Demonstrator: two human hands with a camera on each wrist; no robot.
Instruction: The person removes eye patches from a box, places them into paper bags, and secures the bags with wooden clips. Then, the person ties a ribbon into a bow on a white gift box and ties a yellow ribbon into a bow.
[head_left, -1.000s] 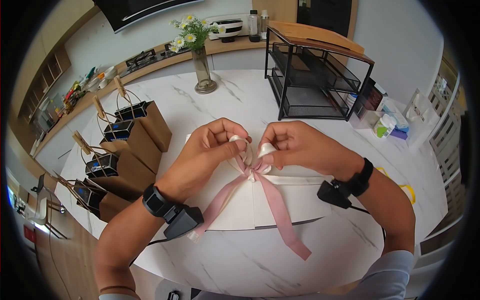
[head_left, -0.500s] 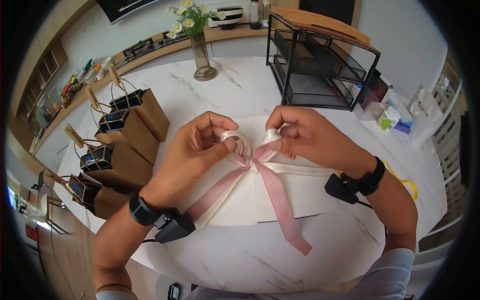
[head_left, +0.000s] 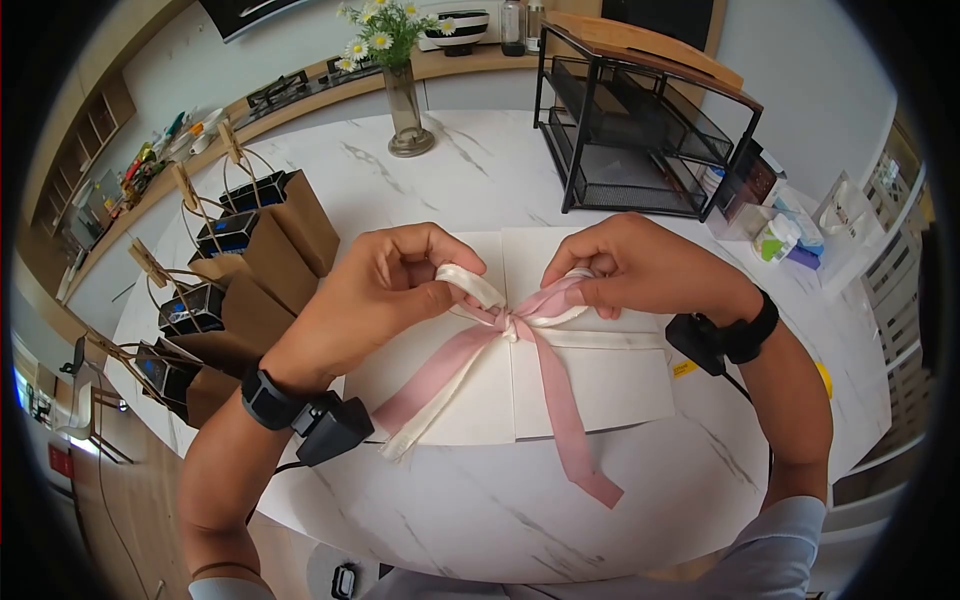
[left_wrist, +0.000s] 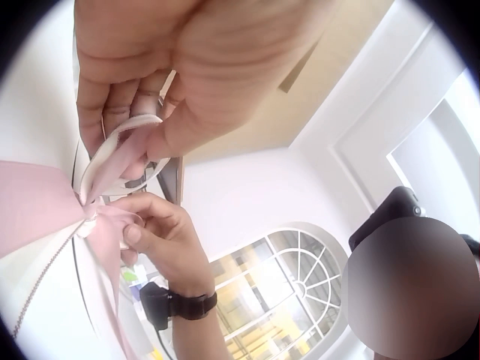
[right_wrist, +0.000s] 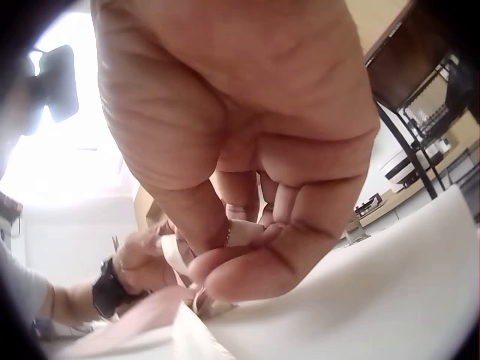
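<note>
A pink and cream ribbon bow [head_left: 508,323] sits knotted at the middle of a white flat box [head_left: 620,395]. My left hand [head_left: 385,290] pinches the bow's left loop, cream side showing, between thumb and fingers. With thumb and curled fingers, my right hand [head_left: 640,268] grips the right loop, pink and cream together. A pink tail [head_left: 562,420] hangs over the box's near edge, and another pink and cream pair of tails runs to the near left. In the left wrist view, both loops meet at the knot [left_wrist: 88,214]. Fingers partly hide the ribbon [right_wrist: 176,255] in the right wrist view.
Several brown paper bags [head_left: 270,250] with clothespins on their handles stand in a row at left. A vase of daisies [head_left: 405,110] is at the back. The black mesh rack [head_left: 640,190] stands back right, near a clear bin of small items [head_left: 775,240].
My right hand's hold on its loop has shifted: the loop now lies stretched to the right, pink side showing. The left loop looks flatter. The cream tail at left shows more.
</note>
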